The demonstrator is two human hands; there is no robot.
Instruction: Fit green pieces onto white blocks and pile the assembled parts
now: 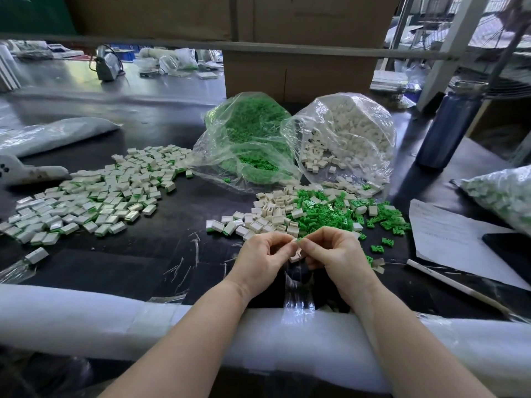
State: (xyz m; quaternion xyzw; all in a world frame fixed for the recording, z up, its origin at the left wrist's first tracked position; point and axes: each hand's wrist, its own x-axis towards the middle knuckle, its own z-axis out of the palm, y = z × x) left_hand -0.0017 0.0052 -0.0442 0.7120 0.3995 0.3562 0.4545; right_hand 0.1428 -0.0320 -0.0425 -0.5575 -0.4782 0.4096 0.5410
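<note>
My left hand and my right hand meet just above the table's near edge, fingertips pinched together on a small white block with a sliver of green at its top. Behind the hands lies a mixed heap of loose white blocks and green pieces. A wide pile of assembled white-and-green parts spreads across the left of the table. Further back, a clear bag of green pieces and a clear bag of white blocks lie open toward me.
White foam padding runs along the near table edge. A paper sheet, a white pen and a bag of parts are at the right. A dark blue bottle stands behind them; cardboard boxes stand at the back.
</note>
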